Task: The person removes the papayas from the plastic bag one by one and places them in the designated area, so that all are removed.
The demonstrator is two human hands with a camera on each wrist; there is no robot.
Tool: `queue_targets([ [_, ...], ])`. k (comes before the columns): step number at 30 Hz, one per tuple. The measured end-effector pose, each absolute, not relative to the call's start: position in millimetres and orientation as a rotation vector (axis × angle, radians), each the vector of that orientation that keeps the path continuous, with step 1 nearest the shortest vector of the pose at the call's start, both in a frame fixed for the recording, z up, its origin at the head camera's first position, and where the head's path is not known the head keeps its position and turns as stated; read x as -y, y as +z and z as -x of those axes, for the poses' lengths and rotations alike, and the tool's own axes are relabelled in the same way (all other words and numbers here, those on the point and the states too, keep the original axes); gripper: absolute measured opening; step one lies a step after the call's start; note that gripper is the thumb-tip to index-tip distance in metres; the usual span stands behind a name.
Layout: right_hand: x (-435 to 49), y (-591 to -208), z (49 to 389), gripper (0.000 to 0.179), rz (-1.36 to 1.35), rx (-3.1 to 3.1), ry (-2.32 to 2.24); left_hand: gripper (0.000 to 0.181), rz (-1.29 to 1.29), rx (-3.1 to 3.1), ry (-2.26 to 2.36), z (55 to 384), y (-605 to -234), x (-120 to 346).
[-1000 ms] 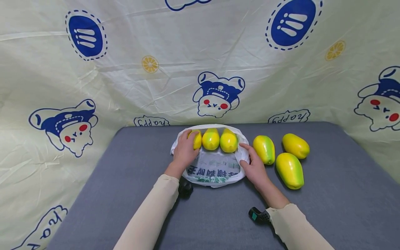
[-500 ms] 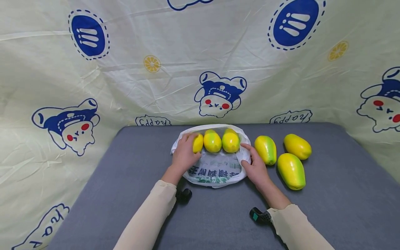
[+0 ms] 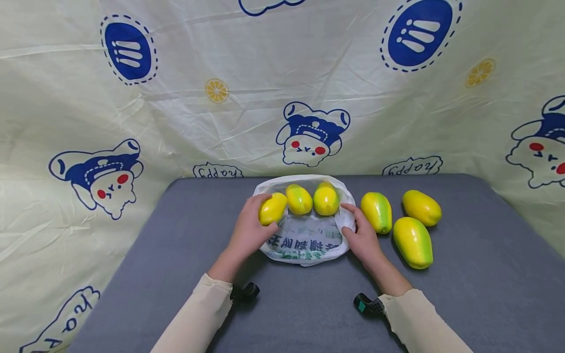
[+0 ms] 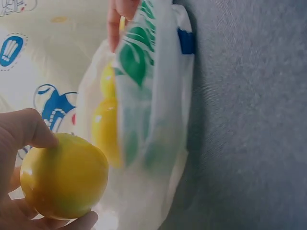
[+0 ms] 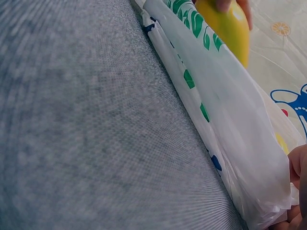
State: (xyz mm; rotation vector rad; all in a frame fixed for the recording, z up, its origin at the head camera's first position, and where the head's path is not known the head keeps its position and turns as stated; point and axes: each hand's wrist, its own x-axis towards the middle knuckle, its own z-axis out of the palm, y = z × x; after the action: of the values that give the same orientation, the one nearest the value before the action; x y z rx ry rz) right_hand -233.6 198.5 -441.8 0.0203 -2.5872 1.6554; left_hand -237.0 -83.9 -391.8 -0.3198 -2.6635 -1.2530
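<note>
In the head view a white plastic bag (image 3: 309, 255) with green and dark print lies with its mouth spread. Two glossy yellow-green mangoes (image 3: 299, 200) sit inside against its far side. My left hand (image 3: 249, 228) grips another mango (image 3: 272, 209) at the bag's left rim, thumb and fingers around it. The left wrist view shows this mango (image 4: 64, 175) held beside the bag's white side (image 4: 153, 120). On the other side my right hand (image 3: 364, 240) pinches the bag's right rim, its fingers (image 5: 298, 165) partly cut off in the right wrist view.
To the right of the bag, three more mangoes (image 3: 412, 242) lie on the grey table (image 3: 309, 309). Behind the table hangs a pale printed cloth (image 3: 247, 132). Small black devices (image 3: 370, 305) are worn on both wrists.
My left hand has drawn back left and toward me with its mango, which now shows more fully at the bag's left rim. The right hand stays on the bag.
</note>
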Motion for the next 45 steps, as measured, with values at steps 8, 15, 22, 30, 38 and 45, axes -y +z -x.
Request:
queue_targets([
  [8,-197.9,-438.7,232.9,0.061,-0.002,2.606,1.643,0.066,0.279,2.556,-1.34,227.5,-379.9,106.7],
  [15,-197.7,-438.7,232.3,0.059,-0.013,2.589,1.67,0.066,0.098,2.494,-1.426,232.3,-378.9,138.1],
  [22,-199.3,-441.3,232.6,0.058,-0.032,2.559,1.704,0.069,-0.171,2.431,-1.62,241.8,-385.3,168.9],
  [30,-198.7,-441.9,233.1,0.058,-0.026,2.546,1.706,0.071,-0.295,2.407,-1.627,249.1,-399.2,198.6],
  [38,-199.1,-443.9,233.6,0.057,-0.036,2.545,1.705,0.072,-0.342,2.466,-1.568,249.1,-411.6,210.1],
  [45,-199.1,-443.2,233.7,0.058,-0.031,2.543,1.705,0.071,-0.31,2.504,-1.531,251.1,-419.0,213.3],
])
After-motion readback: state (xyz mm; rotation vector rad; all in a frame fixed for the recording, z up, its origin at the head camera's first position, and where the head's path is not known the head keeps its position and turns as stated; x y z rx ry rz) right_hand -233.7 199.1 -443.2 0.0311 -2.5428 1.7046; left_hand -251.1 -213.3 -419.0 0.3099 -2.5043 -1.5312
